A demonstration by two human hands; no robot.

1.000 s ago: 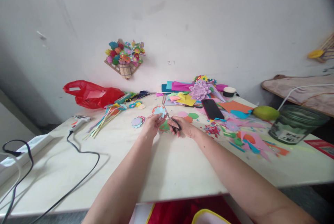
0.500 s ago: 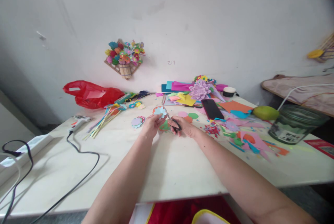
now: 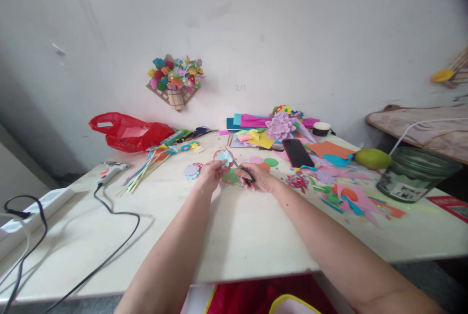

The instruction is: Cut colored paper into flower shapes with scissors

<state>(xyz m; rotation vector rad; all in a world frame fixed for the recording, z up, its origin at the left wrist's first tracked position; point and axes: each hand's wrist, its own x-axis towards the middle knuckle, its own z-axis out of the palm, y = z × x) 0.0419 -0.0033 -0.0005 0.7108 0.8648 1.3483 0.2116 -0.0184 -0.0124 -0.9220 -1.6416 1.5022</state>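
Between the fingers of my left hand (image 3: 211, 175) is a light blue flower cutout (image 3: 224, 157) with a scalloped edge. My right hand (image 3: 258, 176) grips a pair of scissors (image 3: 245, 171) with dark handles, its blades pointing up and left at the cutout's right edge. Beneath the hands lie an orange cutout (image 3: 220, 153), mostly covered, and a green cutout (image 3: 230, 176). Left of my left hand rests a lilac scalloped cutout (image 3: 192, 171) on top of other pieces. Beyond my right hand are a green disc (image 3: 271, 162) and a pink disc (image 3: 256, 160).
A glue gun (image 3: 112, 172) with a trailing black cord and a power strip (image 3: 36, 209) are at left. Paper sticks (image 3: 146, 172) and a red plastic bag (image 3: 131, 132) sit behind. Rightward are a phone (image 3: 297, 153), foam scraps (image 3: 353, 197), a green fruit (image 3: 373, 158) and a glass jar (image 3: 411, 177).
The light blue cutout has turned slightly in my left hand. The scissor blades have shifted a little against its edge. Everything else stays in place.
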